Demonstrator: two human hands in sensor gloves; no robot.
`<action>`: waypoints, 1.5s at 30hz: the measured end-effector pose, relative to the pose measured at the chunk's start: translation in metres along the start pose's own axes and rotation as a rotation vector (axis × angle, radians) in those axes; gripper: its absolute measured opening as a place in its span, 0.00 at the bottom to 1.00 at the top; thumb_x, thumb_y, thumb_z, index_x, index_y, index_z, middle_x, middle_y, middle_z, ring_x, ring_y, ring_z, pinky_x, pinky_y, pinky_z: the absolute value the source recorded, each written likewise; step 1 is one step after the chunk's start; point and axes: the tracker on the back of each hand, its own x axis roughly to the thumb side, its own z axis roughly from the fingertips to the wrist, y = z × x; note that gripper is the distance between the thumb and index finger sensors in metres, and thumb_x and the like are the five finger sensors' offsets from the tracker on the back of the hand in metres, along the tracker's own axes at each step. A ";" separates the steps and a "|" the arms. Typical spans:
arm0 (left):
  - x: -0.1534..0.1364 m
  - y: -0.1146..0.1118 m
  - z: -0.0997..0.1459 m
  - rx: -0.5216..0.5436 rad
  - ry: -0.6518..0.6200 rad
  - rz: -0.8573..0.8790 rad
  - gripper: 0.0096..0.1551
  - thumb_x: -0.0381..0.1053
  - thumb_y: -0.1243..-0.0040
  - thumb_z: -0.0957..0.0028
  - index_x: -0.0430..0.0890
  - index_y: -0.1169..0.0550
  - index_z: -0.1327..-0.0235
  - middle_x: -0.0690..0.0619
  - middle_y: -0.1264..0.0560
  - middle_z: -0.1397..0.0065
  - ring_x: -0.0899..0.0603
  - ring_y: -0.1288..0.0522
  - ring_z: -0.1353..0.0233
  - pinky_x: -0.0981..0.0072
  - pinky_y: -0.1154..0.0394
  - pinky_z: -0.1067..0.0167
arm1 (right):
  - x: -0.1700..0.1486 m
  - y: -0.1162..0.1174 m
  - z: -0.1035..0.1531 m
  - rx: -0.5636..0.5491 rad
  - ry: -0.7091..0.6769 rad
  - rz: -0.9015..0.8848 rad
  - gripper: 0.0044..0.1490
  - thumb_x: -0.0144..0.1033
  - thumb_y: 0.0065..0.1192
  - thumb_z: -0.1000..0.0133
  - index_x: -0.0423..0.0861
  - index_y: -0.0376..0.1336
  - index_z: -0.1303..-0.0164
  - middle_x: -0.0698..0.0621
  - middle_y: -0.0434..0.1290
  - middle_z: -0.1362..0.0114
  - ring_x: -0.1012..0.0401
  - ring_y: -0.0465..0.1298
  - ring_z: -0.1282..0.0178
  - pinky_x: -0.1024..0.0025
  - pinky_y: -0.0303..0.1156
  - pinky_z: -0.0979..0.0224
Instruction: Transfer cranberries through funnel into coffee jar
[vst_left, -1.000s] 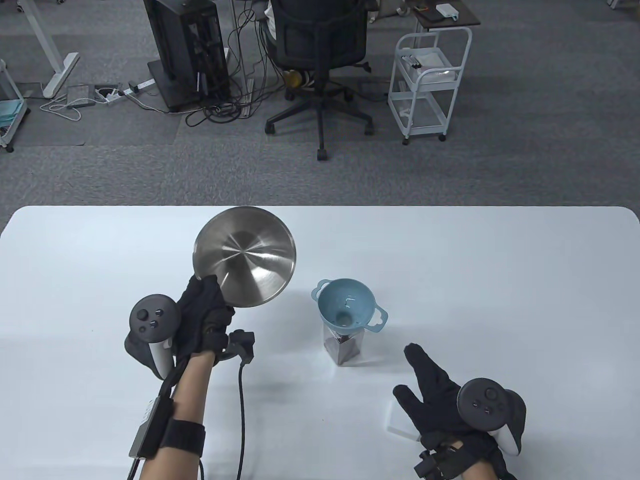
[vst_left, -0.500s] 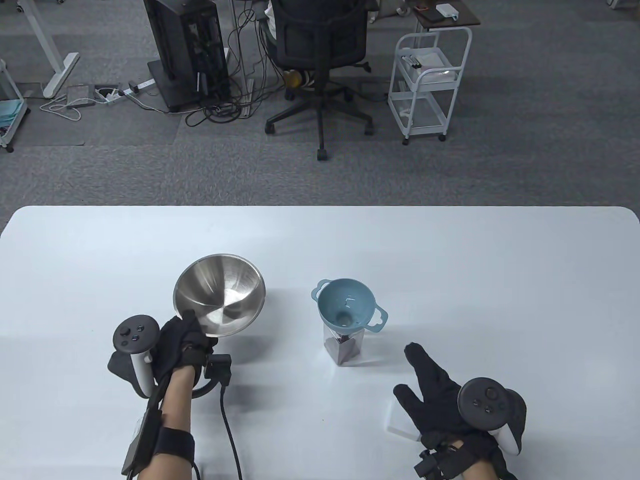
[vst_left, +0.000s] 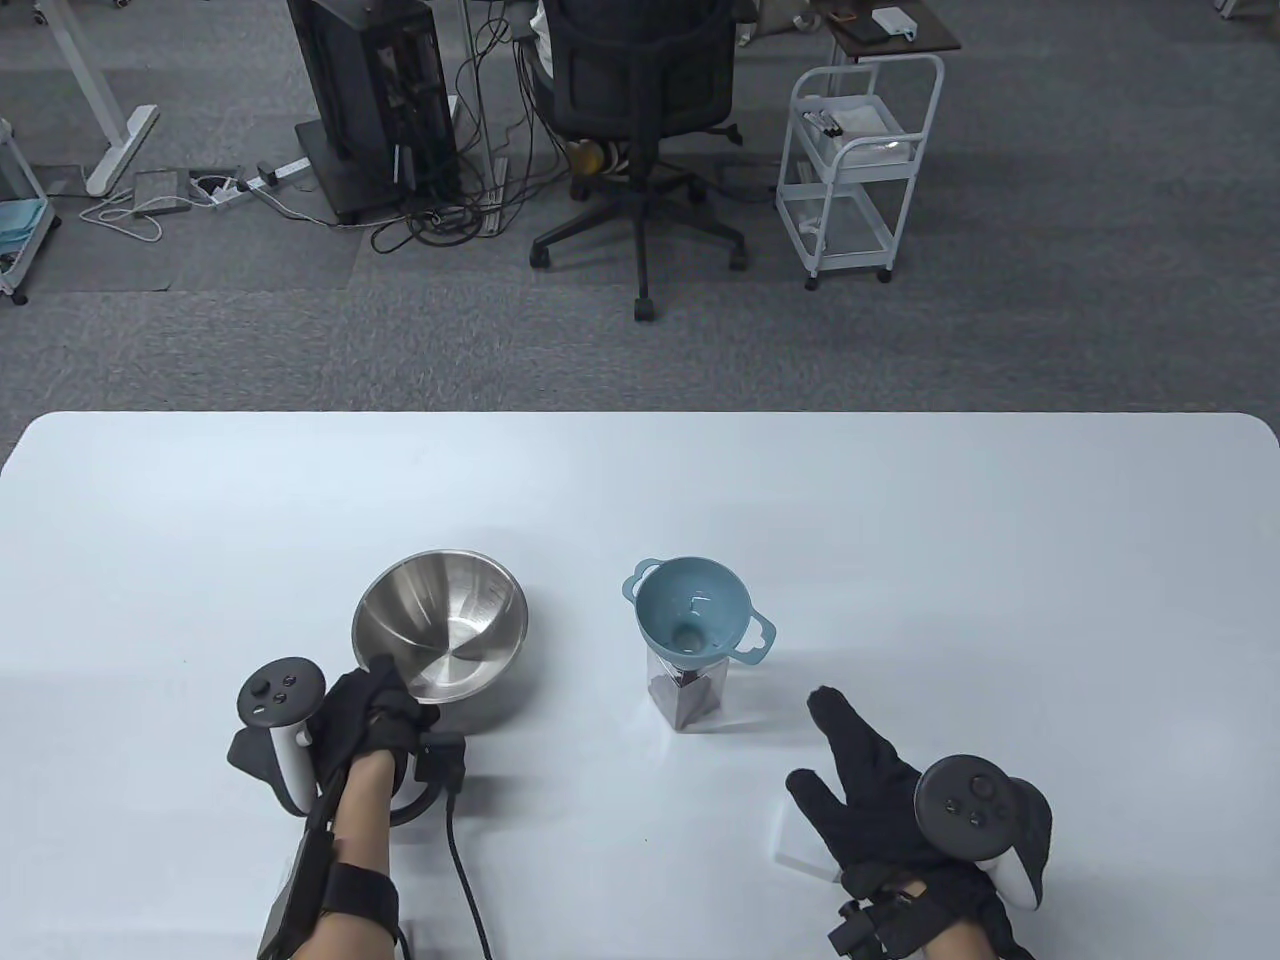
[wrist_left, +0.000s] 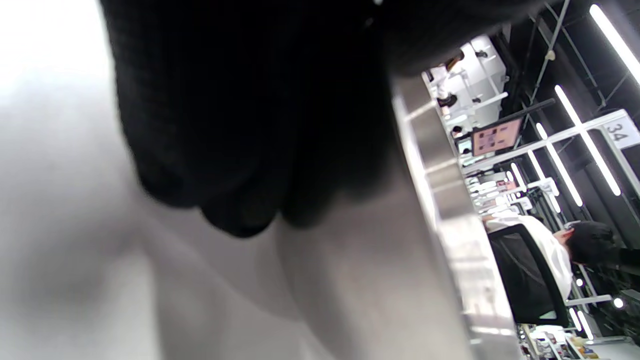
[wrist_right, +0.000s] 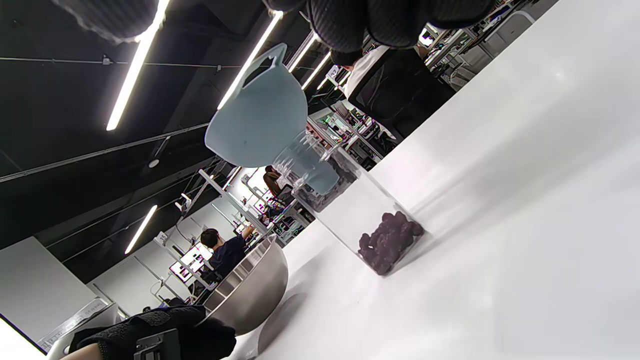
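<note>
Table view, item by item. Steel bowl (vst_left: 440, 625): upright on the tabletop (vst_left: 900, 520), left of centre, inside bare and shiny, no fruit visible in it. Left hand (vst_left: 375, 715): gripping the bowl's near rim; the left wrist view shows gloved fingers (wrist_left: 240, 150) against the steel wall, one finger over the lip.

Blue funnel (vst_left: 697, 620): seated in the mouth of the clear coffee jar (vst_left: 688, 700), spout down inside the neck, cone bare as far as can be seen. Cranberries (wrist_right: 390, 242): a small dark heap at the bottom of the jar, plain in the right wrist view; jar otherwise mostly unfilled.

Right hand (vst_left: 865, 790): flat on the tabletop, fingers spread, clasping nothing, near the jar but apart from it; a white block (vst_left: 800, 850) lies partly under it.

Progress, as a judgement: the pour appears complete, since the fruit sits in the jar and the bowl looks spent. Remaining: release of the bowl, and possibly lifting the funnel off the jar. Whether a stray berry lingers in the funnel's throat cannot be told.
</note>
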 end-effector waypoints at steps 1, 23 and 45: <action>-0.001 0.000 0.000 -0.004 0.005 -0.002 0.26 0.49 0.46 0.36 0.30 0.20 0.41 0.38 0.14 0.47 0.48 0.05 0.57 0.76 0.07 0.65 | 0.000 0.000 0.000 0.000 0.000 0.000 0.54 0.63 0.56 0.46 0.41 0.45 0.21 0.39 0.57 0.15 0.40 0.60 0.19 0.45 0.59 0.24; 0.023 0.040 0.014 0.111 -0.014 -0.268 0.48 0.67 0.53 0.40 0.37 0.45 0.17 0.31 0.42 0.18 0.26 0.28 0.26 0.44 0.24 0.36 | -0.001 -0.001 0.000 -0.004 0.006 -0.005 0.54 0.63 0.56 0.46 0.41 0.45 0.21 0.39 0.57 0.15 0.40 0.60 0.19 0.45 0.60 0.24; 0.182 -0.051 0.110 -0.273 -0.582 -0.297 0.50 0.68 0.46 0.40 0.38 0.45 0.16 0.33 0.38 0.17 0.30 0.22 0.30 0.49 0.21 0.38 | -0.001 -0.002 0.000 -0.003 0.000 -0.004 0.54 0.63 0.56 0.46 0.40 0.46 0.21 0.39 0.58 0.16 0.40 0.62 0.20 0.45 0.61 0.25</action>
